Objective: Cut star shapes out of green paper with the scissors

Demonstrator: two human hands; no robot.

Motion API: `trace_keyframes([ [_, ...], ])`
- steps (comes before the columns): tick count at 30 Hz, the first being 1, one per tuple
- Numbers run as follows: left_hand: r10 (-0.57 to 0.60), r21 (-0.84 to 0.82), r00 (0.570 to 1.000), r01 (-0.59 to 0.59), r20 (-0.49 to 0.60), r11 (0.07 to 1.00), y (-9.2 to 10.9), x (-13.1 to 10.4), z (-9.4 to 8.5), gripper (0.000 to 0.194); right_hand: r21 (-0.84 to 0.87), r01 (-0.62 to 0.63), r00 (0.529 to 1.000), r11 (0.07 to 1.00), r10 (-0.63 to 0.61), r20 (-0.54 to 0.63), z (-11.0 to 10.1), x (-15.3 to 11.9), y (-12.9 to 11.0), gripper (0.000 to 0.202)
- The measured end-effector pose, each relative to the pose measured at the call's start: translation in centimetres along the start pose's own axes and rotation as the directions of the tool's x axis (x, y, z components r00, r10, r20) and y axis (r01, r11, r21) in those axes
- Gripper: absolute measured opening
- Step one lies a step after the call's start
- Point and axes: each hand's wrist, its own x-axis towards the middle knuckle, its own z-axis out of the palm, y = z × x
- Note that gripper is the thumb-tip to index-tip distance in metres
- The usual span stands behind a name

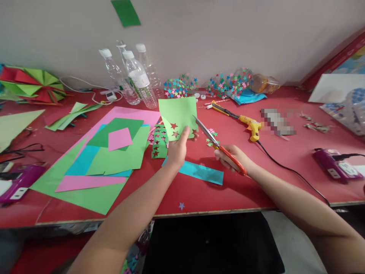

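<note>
- Left hand (177, 149) was closed on the lower edge of a light green sheet (178, 116), thumb on top, holding it tilted up above the red surface (256, 179).
- Right hand (232, 156) gripped the orange handles of the scissors (216, 142); blades were parted, the tips touching the sheet's right edge.
- Sheet already carried a few star-shaped holes near its lower edge; most of its area was uncut.
- A darker green strip (159, 141) riddled with star holes lay just left of the sheet, apparently used up.
- A few loose cut stars (211, 137) lay beside the blades; a larger heap of coloured stars (179, 86) sat by the wall.
- Judged: cutting well begun, with plenty of paper left, including the stack of green, pink and blue sheets (108, 160) to the left.
- Blue strip (201, 172) lay flat between the forearms.
- Yellow glue gun (251, 125) lay to the right, well apart from both hands, untouched.
</note>
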Motion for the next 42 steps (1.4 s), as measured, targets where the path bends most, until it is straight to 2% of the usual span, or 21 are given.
trace_keyframes([
  [5, -0.043, -0.133, 0.999, 0.044, 0.003, 0.99, 0.5, 0.5, 0.3, 0.025, -0.025, -0.005, 1.0, 1.0, 0.005, 0.026, -0.1, 0.0, -0.2, 0.044],
  [10, -0.033, -0.215, 0.999, 0.032, 0.001, 0.976, 1.5, 0.6, 0.4, 0.018, -0.028, 0.001, 0.999, 1.0, 0.0, 0.035, 0.0, -0.1, -0.2, 0.045],
  [15, -0.106, -0.315, 0.993, 0.115, 0.046, 0.942, 1.8, 1.0, 0.2, 0.015, -0.006, -0.001, 0.999, 1.0, 0.001, 0.038, 0.0, -0.2, -0.2, 0.048],
  [19, -0.119, -0.219, 0.992, 0.127, 0.051, 0.967, 1.7, 1.1, 0.0, 0.019, -0.003, 0.002, 0.999, 1.0, -0.002, 0.049, -0.1, -0.2, -0.1, 0.046],
  [22, -0.058, -0.151, 0.997, 0.064, 0.044, 0.986, 1.7, 1.1, -0.2, 0.022, -0.012, 0.009, 0.998, 1.0, -0.009, 0.065, -0.1, -0.1, 0.0, 0.043],
  [25, -0.024, -0.138, 0.999, 0.03, 0.046, 0.99, 1.9, 1.1, -0.2, 0.019, -0.018, 0.006, 0.998, 1.0, -0.005, 0.062, -0.2, 0.0, 0.1, 0.042],
  [32, -0.064, -0.099, 0.997, 0.068, 0.039, 0.993, 2.3, 1.3, -0.4, 0.018, -0.075, -0.012, 0.996, 0.997, 0.019, 0.085, -0.6, -0.3, -0.3, 0.041],
  [36, -0.028, -0.073, 0.998, 0.033, 0.06, 0.997, 2.3, 1.5, -0.6, 0.017, -0.113, -0.037, 0.992, 0.993, 0.05, 0.113, -0.9, -0.5, -0.5, 0.041],
  [42, 0.016, -0.064, 0.996, -0.01, 0.084, 0.998, 2.2, 1.7, -0.8, 0.022, -0.13, -0.012, 0.99, 0.991, 0.03, 0.14, -1.2, -0.5, -0.4, 0.046],
])
